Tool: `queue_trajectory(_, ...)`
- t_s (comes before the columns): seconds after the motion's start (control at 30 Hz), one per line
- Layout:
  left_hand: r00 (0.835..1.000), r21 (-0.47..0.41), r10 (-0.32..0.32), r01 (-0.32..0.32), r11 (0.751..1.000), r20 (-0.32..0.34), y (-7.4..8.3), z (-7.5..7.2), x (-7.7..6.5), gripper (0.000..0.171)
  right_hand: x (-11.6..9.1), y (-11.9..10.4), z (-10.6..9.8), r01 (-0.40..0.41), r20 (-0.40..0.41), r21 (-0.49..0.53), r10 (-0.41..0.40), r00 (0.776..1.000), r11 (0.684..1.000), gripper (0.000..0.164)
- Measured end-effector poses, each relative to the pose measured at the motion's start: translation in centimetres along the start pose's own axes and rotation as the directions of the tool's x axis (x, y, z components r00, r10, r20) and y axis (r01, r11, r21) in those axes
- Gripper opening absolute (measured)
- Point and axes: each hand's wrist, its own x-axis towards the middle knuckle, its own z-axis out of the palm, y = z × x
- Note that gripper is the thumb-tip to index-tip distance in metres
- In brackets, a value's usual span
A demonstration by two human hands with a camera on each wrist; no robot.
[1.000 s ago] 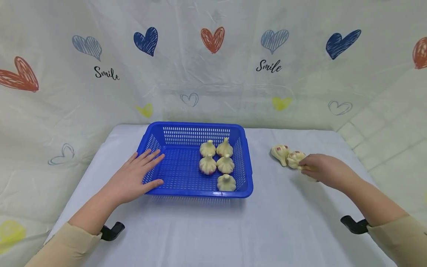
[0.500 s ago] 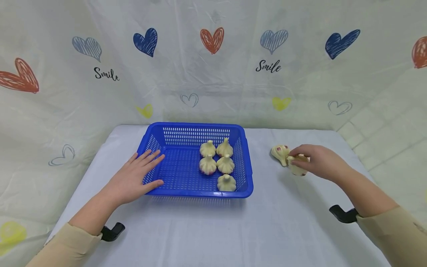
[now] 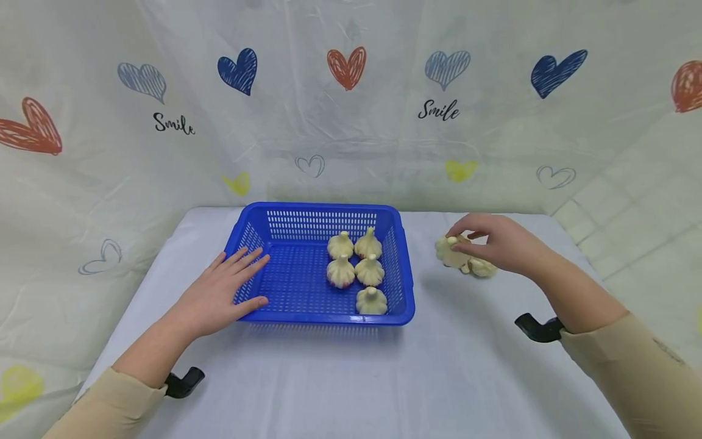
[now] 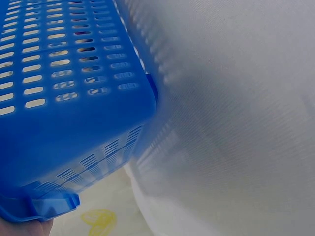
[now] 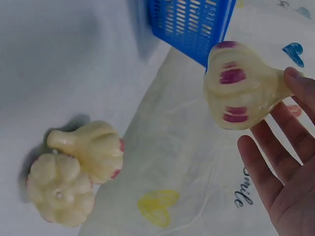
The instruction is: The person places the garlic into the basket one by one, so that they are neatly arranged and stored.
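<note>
My right hand (image 3: pixel 496 242) pinches a garlic bulb (image 5: pixel 241 88) by its stem, above the table. The bulb is cream with purple streaks. Below it, two more garlic bulbs (image 5: pixel 93 147) lie side by side on the white cloth; in the head view the held bulb partly covers them. My left hand (image 3: pixel 219 296) rests with straight, spread fingers on the left rim of a blue plastic basket (image 3: pixel 323 318). Inside, several garlic bulbs (image 3: pixel 341 272) stand stem up along the right side. The left wrist view shows mostly the basket's slotted outer wall (image 4: pixel 74 113).
A white cloth (image 3: pixel 351 384) covers the table. Behind it hangs a pale curtain (image 3: pixel 373 131) printed with hearts and "Smile". The basket's right wall separates its inside from the loose bulbs.
My right hand has lifted one garlic bulb from the right end of the loose group and carried it leftward and up. The left hand and the basket stay in place.
</note>
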Motion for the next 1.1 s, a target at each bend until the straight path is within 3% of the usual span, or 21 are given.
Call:
queue_trajectory(0.7,1.000,-0.002,-0.002,0.002,1.000,-0.005,-0.1,0.2,0.0,0.080,5.7,-7.7,2.0,0.083,0.117,0.029,-0.086,0.989,0.996,0.018)
queue_trajectory(1.1,1.000,-0.004,0.000,0.000,1.000,-0.006,-0.1,0.2,0.0,0.080,8.2,-11.2,4.5,0.208,0.263,-0.012,-0.197,0.944,0.978,0.016)
